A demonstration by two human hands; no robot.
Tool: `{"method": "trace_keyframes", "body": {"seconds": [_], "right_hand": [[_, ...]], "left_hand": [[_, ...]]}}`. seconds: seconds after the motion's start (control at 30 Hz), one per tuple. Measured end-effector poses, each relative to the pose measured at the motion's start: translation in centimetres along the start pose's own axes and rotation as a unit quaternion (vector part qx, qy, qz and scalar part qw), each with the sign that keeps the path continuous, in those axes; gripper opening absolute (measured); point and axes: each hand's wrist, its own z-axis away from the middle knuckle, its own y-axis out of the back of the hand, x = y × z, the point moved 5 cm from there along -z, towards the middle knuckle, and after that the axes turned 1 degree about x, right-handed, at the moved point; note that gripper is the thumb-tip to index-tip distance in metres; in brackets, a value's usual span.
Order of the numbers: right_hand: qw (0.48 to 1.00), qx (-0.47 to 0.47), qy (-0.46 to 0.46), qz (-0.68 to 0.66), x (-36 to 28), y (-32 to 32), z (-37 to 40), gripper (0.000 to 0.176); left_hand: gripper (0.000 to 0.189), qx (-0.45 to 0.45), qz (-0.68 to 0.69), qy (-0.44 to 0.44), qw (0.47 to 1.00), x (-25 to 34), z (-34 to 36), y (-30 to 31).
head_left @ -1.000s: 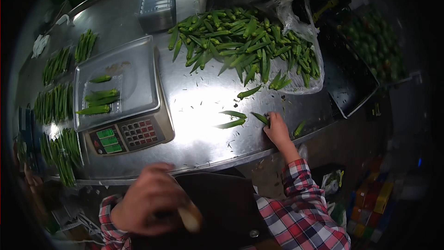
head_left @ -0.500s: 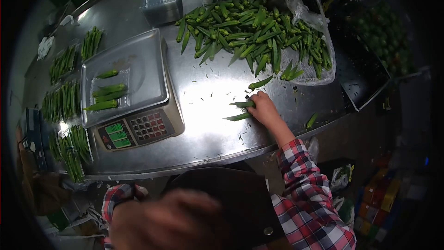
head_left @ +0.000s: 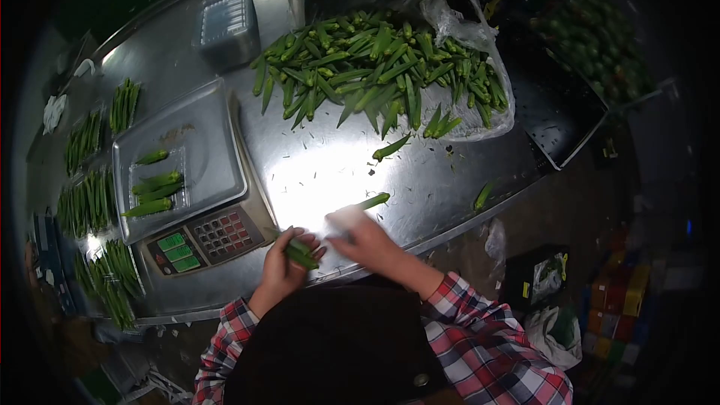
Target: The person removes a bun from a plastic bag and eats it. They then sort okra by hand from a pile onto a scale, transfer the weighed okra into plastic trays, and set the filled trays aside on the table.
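My left hand (head_left: pixel 283 266), at the table's front edge, has its fingers curled around green okra (head_left: pixel 301 253). My right hand (head_left: pixel 362 238) is just to the right of it, over the table, its fingers smeared by motion. Just beyond the right hand an okra pod (head_left: pixel 375 201) lies on the metal, partly covered by that hand. Farther back lies another single pod (head_left: pixel 391 148). To the left stands a scale (head_left: pixel 217 238) with a lit green display. On its metal pan (head_left: pixel 214 135) sits a clear plastic tray (head_left: pixel 178 157) holding several okra pods.
A large okra heap (head_left: pixel 375 64) spreads from a plastic bag (head_left: pixel 499 82) at the back. Stacked clear trays (head_left: pixel 227 26) stand behind the scale. Packed okra trays (head_left: pixel 86 202) line the left side. A black crate (head_left: pixel 559 116) sits right. One pod (head_left: pixel 482 195) lies near the front edge.
My right hand has moved left and toward me, away from the pods it was picking. My left hand has risen from my lap to the table edge and now holds okra. The view has shifted.
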Motion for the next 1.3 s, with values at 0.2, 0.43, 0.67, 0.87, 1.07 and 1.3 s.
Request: {"method": "trace_keyframes", "body": {"seconds": [0.2,0.43,0.67,0.87,1.07,1.3], "right_hand": [[0.942,-0.01,0.027,0.334,8.2,2.5,-0.1,0.011],[0.997,-0.078,-0.004,-0.007,3.4,0.7,-0.4,0.015],[0.93,0.144,-0.017,0.337,11.4,8.3,-5.2,0.022],[0.914,0.12,0.001,0.387,13.4,11.4,-5.7,0.021],[0.992,0.019,0.059,0.111,7.3,8.7,-2.0,0.016],[0.904,0.23,0.003,0.36,16.5,21.8,-2.7,0.01]], "left_hand": [[0.019,-0.049,-0.02,0.07,0.996,-1.3,1.3,-0.8],[0.046,-0.111,-0.044,-0.009,0.993,-2.7,-0.1,-3.1],[0.037,-0.088,0.014,0.073,0.993,-3.7,0.4,-3.9],[0.042,-0.117,0.008,0.024,0.993,-3.7,-3.3,-2.2],[0.048,-0.139,0.026,0.0,0.99,-4.3,-5.9,-8.2],[0.032,-0.141,0.052,0.052,0.987,-6.0,-7.6,-9.7]]}}
